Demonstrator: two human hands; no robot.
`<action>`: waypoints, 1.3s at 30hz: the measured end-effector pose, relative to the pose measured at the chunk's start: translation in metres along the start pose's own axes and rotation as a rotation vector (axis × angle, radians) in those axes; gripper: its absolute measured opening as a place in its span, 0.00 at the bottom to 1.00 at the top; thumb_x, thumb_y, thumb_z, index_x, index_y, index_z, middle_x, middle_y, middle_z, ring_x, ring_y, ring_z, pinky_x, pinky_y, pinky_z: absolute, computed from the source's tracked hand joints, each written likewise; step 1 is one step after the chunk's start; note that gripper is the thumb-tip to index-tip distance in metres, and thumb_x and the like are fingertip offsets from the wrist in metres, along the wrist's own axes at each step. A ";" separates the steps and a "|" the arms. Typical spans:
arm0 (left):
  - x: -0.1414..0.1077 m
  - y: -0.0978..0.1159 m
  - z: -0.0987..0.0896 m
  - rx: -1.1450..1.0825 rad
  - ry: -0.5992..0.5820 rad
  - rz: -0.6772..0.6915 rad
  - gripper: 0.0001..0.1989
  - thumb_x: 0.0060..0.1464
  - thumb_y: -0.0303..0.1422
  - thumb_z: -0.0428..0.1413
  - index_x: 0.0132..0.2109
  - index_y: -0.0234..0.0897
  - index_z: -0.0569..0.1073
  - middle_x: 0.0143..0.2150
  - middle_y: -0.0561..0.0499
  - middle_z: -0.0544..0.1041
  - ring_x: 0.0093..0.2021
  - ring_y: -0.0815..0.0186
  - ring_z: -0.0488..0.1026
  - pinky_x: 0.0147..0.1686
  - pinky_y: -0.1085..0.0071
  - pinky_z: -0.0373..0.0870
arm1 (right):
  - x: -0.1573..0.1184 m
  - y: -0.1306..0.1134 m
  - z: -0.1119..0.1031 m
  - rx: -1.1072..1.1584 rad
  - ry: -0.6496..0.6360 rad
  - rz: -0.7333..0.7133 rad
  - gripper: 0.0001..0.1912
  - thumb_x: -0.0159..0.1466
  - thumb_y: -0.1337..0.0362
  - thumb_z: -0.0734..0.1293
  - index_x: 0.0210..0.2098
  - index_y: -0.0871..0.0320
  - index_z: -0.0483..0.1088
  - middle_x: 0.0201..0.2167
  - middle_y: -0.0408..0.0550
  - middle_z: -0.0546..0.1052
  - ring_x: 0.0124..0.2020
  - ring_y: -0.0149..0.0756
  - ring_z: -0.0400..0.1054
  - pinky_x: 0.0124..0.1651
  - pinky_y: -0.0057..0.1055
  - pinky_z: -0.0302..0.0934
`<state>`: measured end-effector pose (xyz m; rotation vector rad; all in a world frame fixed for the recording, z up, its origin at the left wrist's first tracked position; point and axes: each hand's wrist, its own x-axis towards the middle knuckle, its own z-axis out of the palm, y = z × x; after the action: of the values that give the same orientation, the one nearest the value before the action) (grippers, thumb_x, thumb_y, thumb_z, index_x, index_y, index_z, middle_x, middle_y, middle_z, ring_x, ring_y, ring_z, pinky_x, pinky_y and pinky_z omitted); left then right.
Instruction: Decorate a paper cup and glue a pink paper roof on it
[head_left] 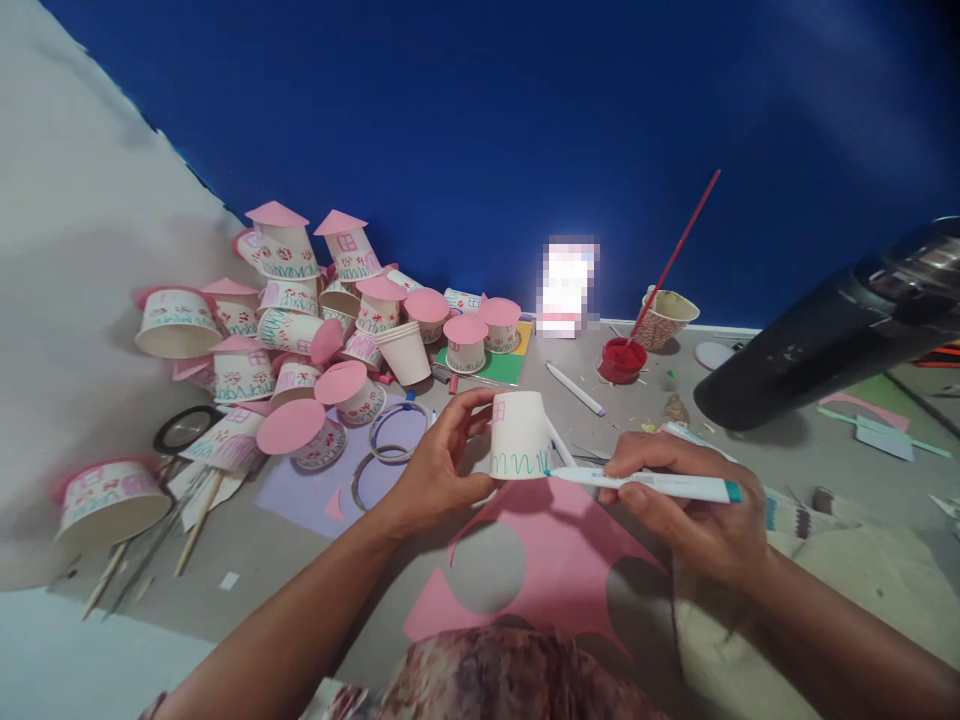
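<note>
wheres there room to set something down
Bare: between the wooden sticks and purple paper, around a small white scrap; also between the black flask and beige cloth. Crowded: beyond the left hand, with heaped pink-topped paper cups.

Upside-down white cup point(517, 430) in left hand point(439, 460), teal-tipped marker point(675, 486) in right hand point(701, 515), pink cut-out paper point(559, 555) below.

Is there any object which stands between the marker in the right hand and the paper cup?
Nothing visible does. The marker in the right hand has its tip at the lower side of the paper cup; the left hand holds it from the other side.
</note>
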<state>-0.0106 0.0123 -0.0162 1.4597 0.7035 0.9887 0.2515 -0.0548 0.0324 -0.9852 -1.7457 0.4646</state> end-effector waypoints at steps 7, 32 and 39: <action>-0.001 -0.001 0.000 0.079 -0.017 0.052 0.39 0.48 0.20 0.68 0.65 0.51 0.69 0.66 0.47 0.70 0.67 0.52 0.68 0.70 0.52 0.61 | -0.001 -0.001 0.004 0.044 0.031 -0.001 0.06 0.65 0.69 0.73 0.41 0.52 0.79 0.31 0.45 0.84 0.30 0.36 0.78 0.36 0.31 0.71; -0.006 0.007 0.016 -0.312 -0.118 -0.184 0.42 0.42 0.34 0.77 0.63 0.53 0.70 0.69 0.45 0.70 0.67 0.48 0.70 0.60 0.57 0.73 | -0.002 0.036 0.010 -0.071 -0.208 0.108 0.48 0.52 0.42 0.82 0.67 0.48 0.65 0.58 0.54 0.78 0.53 0.51 0.75 0.55 0.44 0.72; -0.007 0.045 0.009 0.447 -0.185 -0.075 0.54 0.48 0.40 0.74 0.75 0.56 0.54 0.80 0.48 0.52 0.79 0.43 0.49 0.76 0.45 0.52 | 0.000 0.037 0.010 -0.237 -0.273 0.017 0.42 0.57 0.49 0.81 0.65 0.53 0.65 0.52 0.57 0.80 0.48 0.53 0.75 0.48 0.46 0.72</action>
<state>-0.0108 -0.0043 0.0269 1.8696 0.8716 0.6496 0.2575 -0.0311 0.0026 -1.1459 -2.0745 0.4240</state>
